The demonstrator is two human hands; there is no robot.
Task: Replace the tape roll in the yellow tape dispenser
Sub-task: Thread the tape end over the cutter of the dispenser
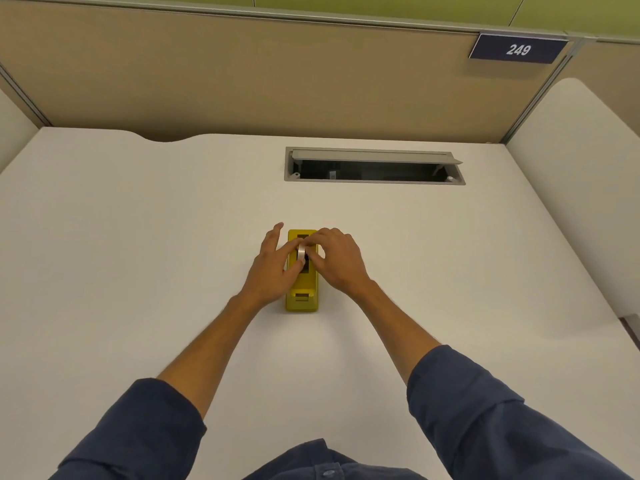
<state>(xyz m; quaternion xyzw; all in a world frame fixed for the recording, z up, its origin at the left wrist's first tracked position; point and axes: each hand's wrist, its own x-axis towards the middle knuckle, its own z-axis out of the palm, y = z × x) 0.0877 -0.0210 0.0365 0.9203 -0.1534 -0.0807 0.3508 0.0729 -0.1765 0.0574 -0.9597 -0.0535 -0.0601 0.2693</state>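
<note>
Seen from a head camera looking down, a person in dark blue sleeves reaches both bare arms forward over a pale desk (pixel 138 237). A yellow tape dispenser (pixel 302 289) sits near the middle of the desk, its long axis running straight away from the person, the cutter end nearest the body. A tape roll (pixel 301 252) stands on edge in the dispenser's slot, directly between the two hands. The left hand (pixel 273 268) comes in from the left, thumb and a finger on the roll's side, the other fingers stretched out flat past the dispenser. The right hand (pixel 337 259) comes in from the right, fingers curled over the roll's top. Both are equally near; the roll looks set to lift or seat straight up or down. Fingers hide most of the roll and its hub, so whether it is fully seated cannot be told. Beyond lie an open cable hatch (pixel 374 165) and a partition sign (pixel 518 49) reading 249.
</note>
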